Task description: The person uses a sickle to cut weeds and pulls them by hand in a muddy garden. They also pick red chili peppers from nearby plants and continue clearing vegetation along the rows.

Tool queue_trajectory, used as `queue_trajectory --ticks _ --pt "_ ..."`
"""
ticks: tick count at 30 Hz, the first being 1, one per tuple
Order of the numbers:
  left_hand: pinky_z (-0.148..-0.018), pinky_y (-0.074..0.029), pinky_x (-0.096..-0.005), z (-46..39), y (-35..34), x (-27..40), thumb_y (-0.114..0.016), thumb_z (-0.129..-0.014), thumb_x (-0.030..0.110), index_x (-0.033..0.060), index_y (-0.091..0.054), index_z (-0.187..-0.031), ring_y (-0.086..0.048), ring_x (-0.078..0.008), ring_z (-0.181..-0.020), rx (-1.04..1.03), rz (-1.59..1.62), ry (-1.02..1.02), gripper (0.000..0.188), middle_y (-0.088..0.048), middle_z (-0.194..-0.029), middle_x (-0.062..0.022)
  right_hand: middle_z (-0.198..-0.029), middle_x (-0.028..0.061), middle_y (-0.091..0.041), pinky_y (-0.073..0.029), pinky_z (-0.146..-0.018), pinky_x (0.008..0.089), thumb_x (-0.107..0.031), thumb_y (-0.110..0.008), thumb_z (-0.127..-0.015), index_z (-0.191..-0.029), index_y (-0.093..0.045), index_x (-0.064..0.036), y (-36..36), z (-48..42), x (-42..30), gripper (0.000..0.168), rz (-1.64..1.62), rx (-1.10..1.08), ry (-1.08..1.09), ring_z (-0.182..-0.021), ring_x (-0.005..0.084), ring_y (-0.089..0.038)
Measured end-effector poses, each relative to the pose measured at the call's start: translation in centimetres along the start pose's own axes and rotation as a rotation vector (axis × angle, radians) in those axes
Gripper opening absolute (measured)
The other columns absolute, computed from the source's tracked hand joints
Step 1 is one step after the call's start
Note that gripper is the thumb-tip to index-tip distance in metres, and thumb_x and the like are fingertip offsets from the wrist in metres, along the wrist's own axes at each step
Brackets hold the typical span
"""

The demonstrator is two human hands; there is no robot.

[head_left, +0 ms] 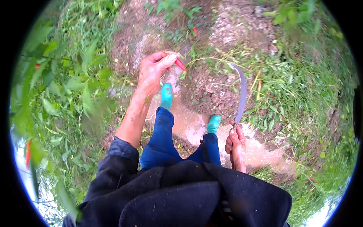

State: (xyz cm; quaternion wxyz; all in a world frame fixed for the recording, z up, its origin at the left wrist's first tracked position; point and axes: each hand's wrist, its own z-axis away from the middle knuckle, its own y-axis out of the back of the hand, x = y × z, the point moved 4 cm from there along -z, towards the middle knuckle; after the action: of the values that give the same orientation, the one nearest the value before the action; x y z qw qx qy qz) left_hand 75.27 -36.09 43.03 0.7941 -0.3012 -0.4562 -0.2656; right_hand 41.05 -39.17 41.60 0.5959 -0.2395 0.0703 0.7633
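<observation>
Between the thumb and fingers of my left hand (154, 68) is a red chili pepper (180, 65), its tip pointing down and to the right. My right hand (237, 144) grips a sickle (242, 92) low by my right leg. The curved metal blade extends forward from my fist, and its tip bends to the left beside some cut stems. Most of the sickle's handle is hidden inside my fingers. Another red chili pepper (194, 30) shows ahead, near a small leafy plant (177, 34).
My teal boots (166, 95) stand at a muddy puddle (190, 122). Leafy pepper plants (85, 82) crowd the left, with a red pepper (28, 153) hanging close to the camera. Cut weeds (278, 88) lie heaped on the right. Bare soil (241, 25) stretches ahead.
</observation>
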Motion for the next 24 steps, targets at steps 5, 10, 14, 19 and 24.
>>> queue_trajectory --ticks 5,10,14,19,24 --pt "-0.059 -0.042 -0.0242 -2.2 -4.4 -2.0 -0.057 -0.075 0.012 0.0029 -0.062 -0.083 -0.056 -0.0123 -0.066 -0.409 -1.339 0.051 0.013 -0.06 -0.072 -0.0032 -0.047 -0.0084 -0.027 -0.018 -0.031 0.0183 -0.016 -0.046 -0.087 -0.121 -0.042 -0.011 3.1 2.6 -3.2 0.034 0.016 0.01 0.111 -0.034 0.0022 -0.023" --pt "-0.066 -0.045 -0.0277 -3.0 -6.3 -2.0 -0.061 -0.071 0.01 0.0039 -0.061 -0.086 -0.058 -0.0124 -0.07 -0.227 -0.878 -0.178 0.016 -0.062 -0.074 -0.0027 -0.048 -0.0099 -0.027 -0.018 -0.03 0.0179 -0.017 -0.046 -0.087 -0.12 -0.042 -0.012 6.5 3.9 -3.7 0.034 -0.037 0.151 0.139 -0.034 0.0015 -0.022" --pt "-0.068 -0.045 -0.0226 -1.1 -11.1 4.0 -0.067 -0.07 0.004 0.004 -0.061 -0.089 -0.057 -0.0084 -0.075 -0.225 -0.371 -0.231 0.02 -0.063 -0.082 -0.0026 -0.049 -0.0096 -0.027 -0.018 -0.031 0.0177 -0.015 -0.046 -0.087 -0.119 -0.043 -0.012 6.3 4.6 -5.4 0.032 -0.142 0.042 0.224 -0.035 0.0017 -0.023" --pt "-0.068 -0.046 -0.0216 3.9 -14.9 11.8 -0.068 -0.069 0.004 0.0024 -0.062 -0.088 -0.057 -0.0082 -0.073 -0.246 -0.395 -0.313 0.02 -0.063 -0.08 -0.0037 -0.049 -0.009 -0.029 -0.02 -0.031 0.0176 -0.016 -0.046 -0.088 -0.115 -0.047 -0.011 4.6 5.6 -8.2 0.028 -0.06 0.03 0.291 -0.035 0.0013 -0.024" --pt "-0.07 -0.047 -0.0229 7.1 -14.8 16.3 -0.067 -0.07 0.003 0.0011 -0.064 -0.091 -0.058 -0.0097 -0.075 -0.23 -0.367 -0.35 0.021 -0.064 -0.082 -0.0058 -0.049 -0.0093 -0.03 -0.02 -0.032 0.0179 -0.018 -0.049 -0.086 -0.115 -0.047 -0.012 3.1 7.7 -10.2 0.029 -0.021 -0.016 0.347 -0.036 0.0014 -0.024"
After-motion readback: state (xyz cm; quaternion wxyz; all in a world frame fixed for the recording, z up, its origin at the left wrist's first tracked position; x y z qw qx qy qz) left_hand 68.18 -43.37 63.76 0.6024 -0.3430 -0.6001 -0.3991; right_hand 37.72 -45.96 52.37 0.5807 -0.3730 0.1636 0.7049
